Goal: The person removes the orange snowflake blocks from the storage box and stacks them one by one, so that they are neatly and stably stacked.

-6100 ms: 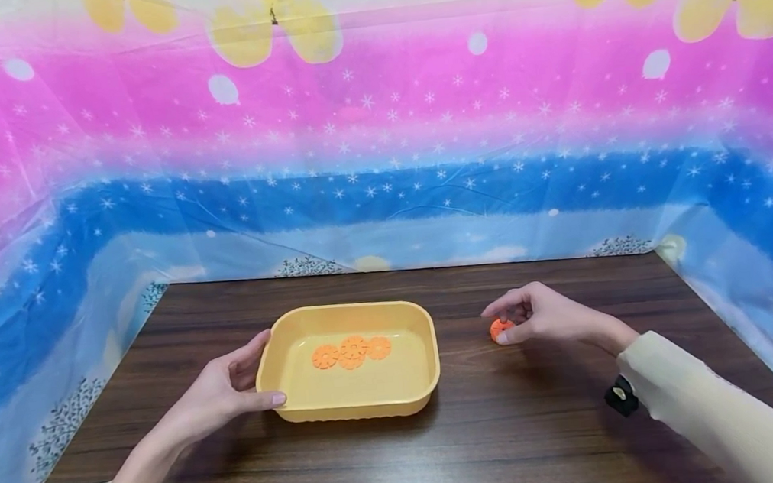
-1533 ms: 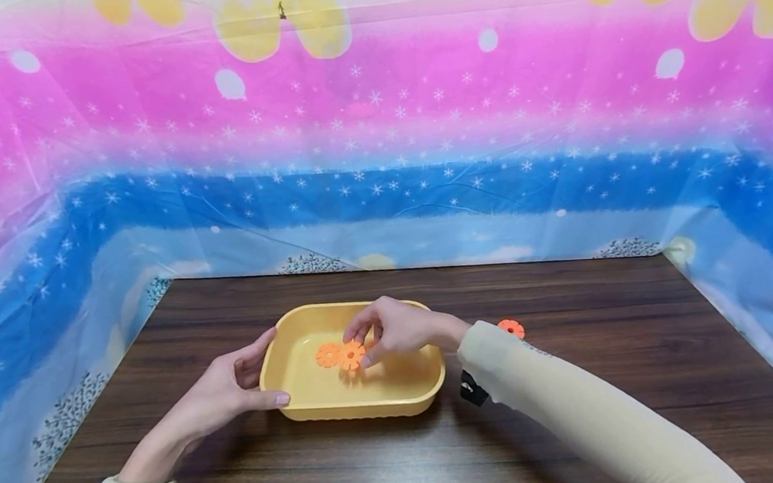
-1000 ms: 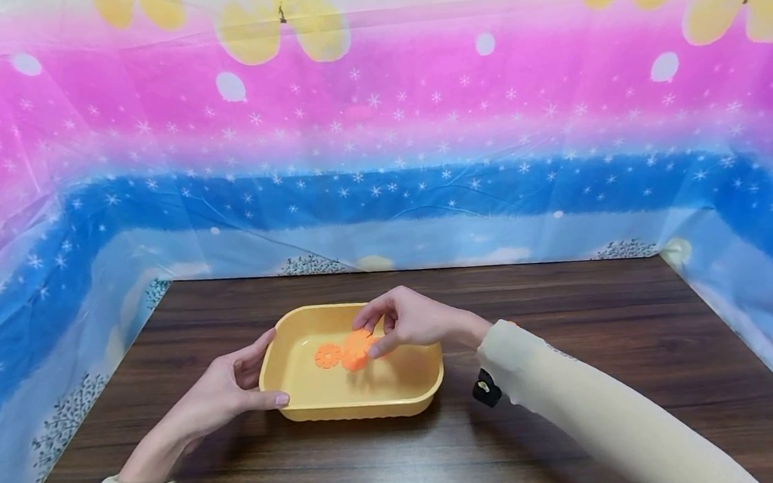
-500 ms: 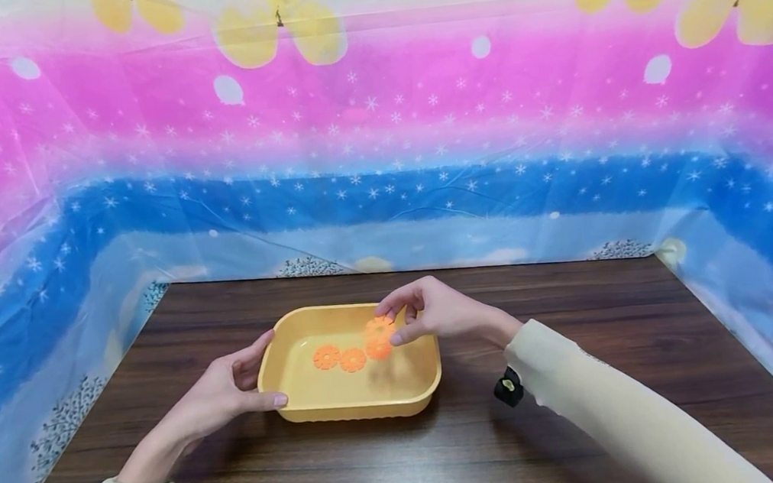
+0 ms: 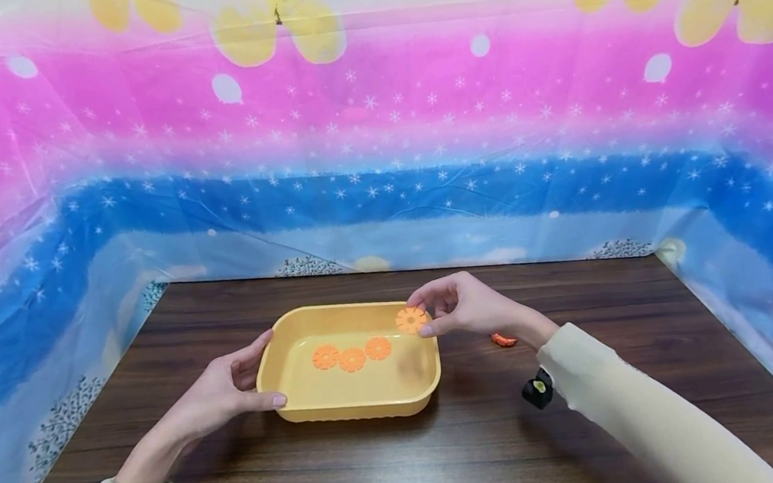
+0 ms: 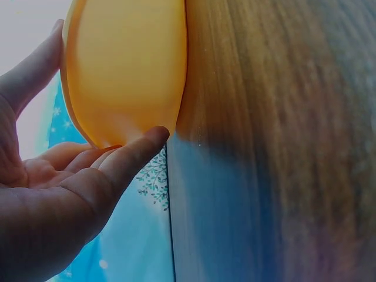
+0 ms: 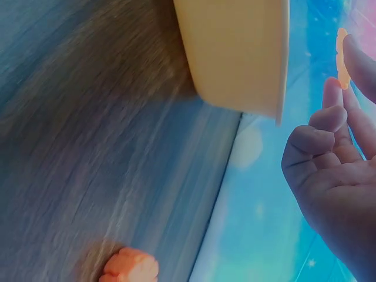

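1. From where I stand, a shallow, round-cornered yellow tray, probably plastic (image 5: 351, 411), sits on the dark wood-grain table (image 5: 406, 470). Its long axis runs from left to right across the person's front.

2. The left hand (image 5: 213, 388) grips the tray's left end, its thumb along the near corner and its fingers round the far side.

3. The right hand (image 5: 470, 307) pinches one thin orange disc with a notched, flower-like edge (image 5: 410, 320) between thumb and fingertips. The disc is held on edge, its broad face turned towards the person; the right wrist's view catches it almost side-on.

4. That pinched disc hangs above the tray's far right corner, touching neither wall nor floor, with a soft shadow on the tray floor below it.

5. Three matching orange discs (image 5: 352, 360) lie flat inside the tray in a short row, edges meeting or nearly so, to the left of the pinched one.

6. The relation that counts is on the right: a loose orange piece (image 5: 503, 340) rests on the table outside the tray, below the right wrist. The right hand is much the nearer; the whole tray lies between the piece and the left hand. It looks thick, but it's partly hidden, so I can't say whether it's one disc or several stacked.
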`<state>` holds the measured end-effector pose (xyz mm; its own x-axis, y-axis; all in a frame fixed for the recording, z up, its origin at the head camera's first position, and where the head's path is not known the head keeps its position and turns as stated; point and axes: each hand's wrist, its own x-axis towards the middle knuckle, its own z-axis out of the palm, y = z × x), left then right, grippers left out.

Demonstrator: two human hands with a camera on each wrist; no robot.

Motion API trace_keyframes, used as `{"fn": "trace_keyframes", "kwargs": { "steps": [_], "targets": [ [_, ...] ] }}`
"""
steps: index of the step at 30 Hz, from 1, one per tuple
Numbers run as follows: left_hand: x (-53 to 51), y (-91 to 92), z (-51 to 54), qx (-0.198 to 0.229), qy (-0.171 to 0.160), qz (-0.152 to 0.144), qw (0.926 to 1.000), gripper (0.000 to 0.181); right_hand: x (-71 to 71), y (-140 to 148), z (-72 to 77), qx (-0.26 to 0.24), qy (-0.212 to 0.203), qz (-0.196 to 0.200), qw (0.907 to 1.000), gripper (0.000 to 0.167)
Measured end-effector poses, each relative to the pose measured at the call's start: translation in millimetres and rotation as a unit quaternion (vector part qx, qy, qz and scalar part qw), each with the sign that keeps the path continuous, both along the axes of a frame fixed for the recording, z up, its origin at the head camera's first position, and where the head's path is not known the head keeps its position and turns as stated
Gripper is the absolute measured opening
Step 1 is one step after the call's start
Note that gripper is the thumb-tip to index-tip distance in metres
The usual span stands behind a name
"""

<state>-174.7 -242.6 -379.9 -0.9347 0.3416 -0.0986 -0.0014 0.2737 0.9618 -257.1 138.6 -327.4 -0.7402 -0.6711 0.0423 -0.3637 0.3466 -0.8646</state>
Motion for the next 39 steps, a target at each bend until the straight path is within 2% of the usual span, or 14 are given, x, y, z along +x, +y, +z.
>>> {"fn": "trace_keyframes", "kwargs": {
  "steps": [5,8,12,20,31,34,39],
  "targets": [
    [-0.3,0.2,0.1,-0.001,0.011,-0.007,0.9999,0.096,-9.8,16,-16.5,0.002,0.0,-0.018,0.9998,0.038],
    [-0.4,0.0,-0.8,-0.001,0.018,-0.01,0.9998,0.095,-11.7,25,-21.5,-0.002,0.006,-0.024,0.9997,0.038],
    [0.0,-0.1,-1.0,-0.002,0.013,-0.004,0.9999,0.096,-11.2,38,-25.6,-0.003,0.009,-0.035,0.9993,0.039],
    [0.1,0.0,0.5,-0.004,0.005,-0.005,1.0,0.097,-12.2,67,-35.6,0.029,0.021,-0.076,0.9965,0.04],
    [0.5,-1.2,0.2,-0.001,-0.006,-0.001,1.0,0.096,-17.5,120,-53.6,0.053,-0.001,-0.134,0.9895,0.042],
    [0.8,-1.0,0.2,-0.009,-0.005,0.0,0.9999,0.095,-16.4,129,-55.4,0.057,-0.002,-0.135,0.9892,0.041],
    [0.3,-1.2,1.4,-0.001,-0.006,-0.001,1.0,0.096,-11.1,131,-48.6,0.056,-0.006,-0.135,0.9893,0.041]
  ]
}}
